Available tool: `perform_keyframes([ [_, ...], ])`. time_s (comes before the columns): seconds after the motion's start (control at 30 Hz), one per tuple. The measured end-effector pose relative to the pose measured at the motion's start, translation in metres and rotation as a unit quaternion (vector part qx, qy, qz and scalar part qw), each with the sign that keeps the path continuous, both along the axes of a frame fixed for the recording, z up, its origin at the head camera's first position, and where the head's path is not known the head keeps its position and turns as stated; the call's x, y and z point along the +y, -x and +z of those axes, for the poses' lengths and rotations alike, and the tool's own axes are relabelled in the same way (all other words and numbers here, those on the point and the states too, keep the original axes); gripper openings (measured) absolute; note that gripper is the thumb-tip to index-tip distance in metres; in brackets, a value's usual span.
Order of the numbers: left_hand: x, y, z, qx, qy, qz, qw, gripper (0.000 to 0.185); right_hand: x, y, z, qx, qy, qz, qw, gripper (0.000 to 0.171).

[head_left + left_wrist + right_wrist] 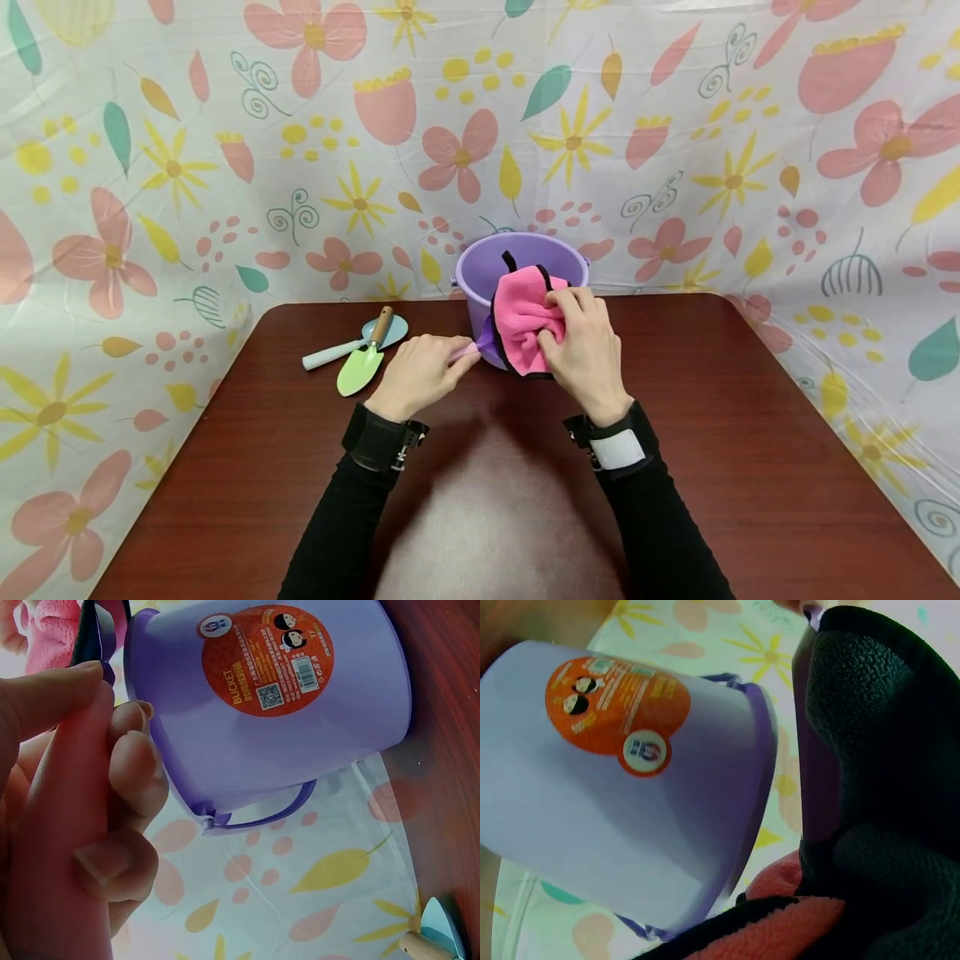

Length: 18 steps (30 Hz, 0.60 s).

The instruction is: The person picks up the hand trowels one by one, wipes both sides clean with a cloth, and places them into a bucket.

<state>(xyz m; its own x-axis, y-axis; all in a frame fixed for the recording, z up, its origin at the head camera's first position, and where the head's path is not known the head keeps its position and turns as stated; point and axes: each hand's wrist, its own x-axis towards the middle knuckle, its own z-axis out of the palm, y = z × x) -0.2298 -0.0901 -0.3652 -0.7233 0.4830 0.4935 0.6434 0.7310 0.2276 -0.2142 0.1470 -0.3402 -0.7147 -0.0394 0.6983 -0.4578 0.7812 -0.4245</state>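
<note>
My left hand [423, 373] grips the pink handle of a small trowel [64, 832], thumb laid along it near the neck. The trowel's purple blade [487, 340] points right and is partly covered by a pink cloth [519, 312] with black edging. Bunched folds of that cloth are pinched in my right hand [588, 346]. Seen from the right wrist, the cloth's dark fleecy side [885, 742] lies along the blade. Both hands work just in front of a purple bucket [474, 292], the cloth overlapping its rim in the head view.
Left of the bucket, a green trowel [360, 372] with a wooden handle lies across a light blue trowel [330, 355] with a pale handle. All stand on a dark brown table [750, 467]. A flowered curtain [675, 208] hangs close behind the bucket.
</note>
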Motion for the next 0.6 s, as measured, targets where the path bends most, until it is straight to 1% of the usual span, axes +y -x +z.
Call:
perform_keyframes([
  [0.2, -0.004, 0.001, 0.000, -0.018, -0.008, -0.006, 0.9998, 0.039, 0.013, 0.000, 0.004, 0.008, 0.025, -0.017, 1.000, 0.032],
  [0.33, -0.008, 0.001, 0.001, -0.023, -0.012, -0.006, 0.9996, 0.040, 0.021, -0.001, 0.008, 0.017, 0.048, -0.021, 0.998, 0.030],
  [0.47, -0.012, 0.001, 0.001, -0.023, -0.012, 0.000, 0.9997, 0.040, 0.026, -0.003, 0.012, 0.029, 0.065, -0.014, 0.997, 0.029],
  [0.6, -0.014, 0.002, 0.001, -0.023, -0.016, 0.006, 0.9996, 0.039, 0.025, -0.006, 0.016, 0.040, 0.070, -0.002, 0.997, 0.028],
])
